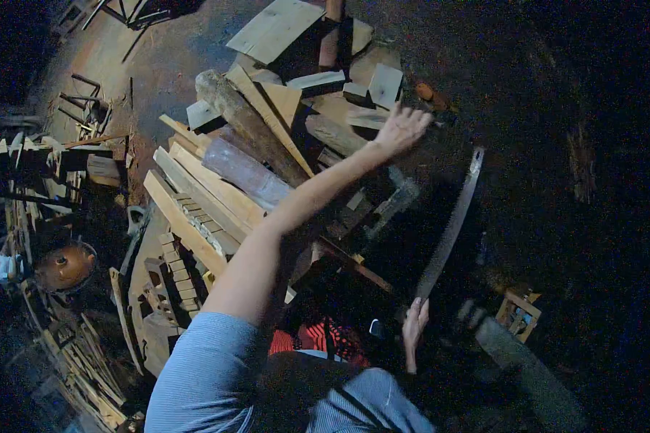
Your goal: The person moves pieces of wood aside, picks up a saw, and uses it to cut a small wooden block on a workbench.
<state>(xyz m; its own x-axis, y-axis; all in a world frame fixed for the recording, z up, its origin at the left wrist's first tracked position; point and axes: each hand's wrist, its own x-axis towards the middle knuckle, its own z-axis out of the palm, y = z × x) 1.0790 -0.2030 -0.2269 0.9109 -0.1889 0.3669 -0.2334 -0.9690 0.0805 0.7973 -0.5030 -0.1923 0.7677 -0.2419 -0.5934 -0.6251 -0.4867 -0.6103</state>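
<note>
Far L of the L hand (404, 131), a round brown lid (65, 267) is seen, w/ thin wood strips (87, 368) strewn below it. Nearer, but L of both hands, boards (184, 222) are piled at a slant; a rough log (245, 119) and a smoother log (245, 173) are laid near them. L arm (325, 191) is stretched over the pile; L hand is empty, fingers a bit spread, just beside an orange-handled tool (430, 94); contact can't be told. Nearer the body, a saw (451, 231) is gripped at its lower end by the R hand (414, 325), blade pointed up & away, apart from the L hand. R of the R hand, a small wooden frame (518, 315) is half lost in the dark.

Judged: R grip should be kept firm, wrist straight, blade well off L arm; L reach is best made slowly, esp. in this poor light, w/ saw tip watched.
</note>
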